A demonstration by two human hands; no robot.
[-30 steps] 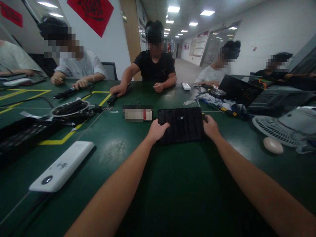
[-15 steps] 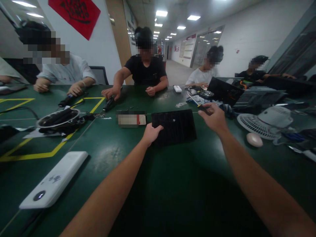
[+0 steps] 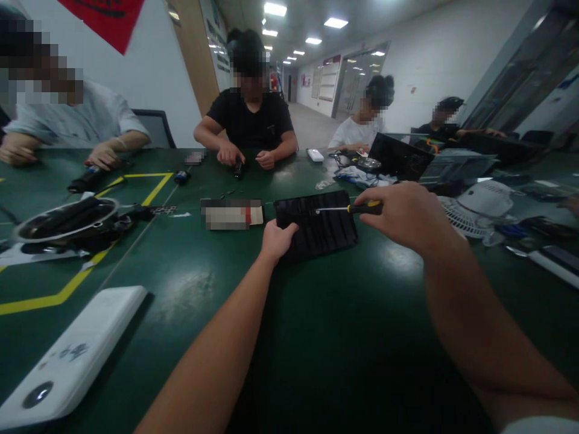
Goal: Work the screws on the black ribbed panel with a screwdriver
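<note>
The green table [image 3: 158, 337] is the work surface; the black panel [image 3: 330, 235] is at its middle, ahead of the wearer. Whether the panel rests on the surface or is raised cannot be told. The right hand [image 3: 409, 214] pinches the screwdriver [image 3: 351, 209] by its handle, probably to keep the shaft in line with the stud. The left hand [image 3: 277, 241] pinches the panel's left edge, thumb on top, apparently to steady it. The panel is flat, rectangular and ribbed. The screwdriver's tip meets or nearly meets the silver stud [image 3: 317, 211].
</note>
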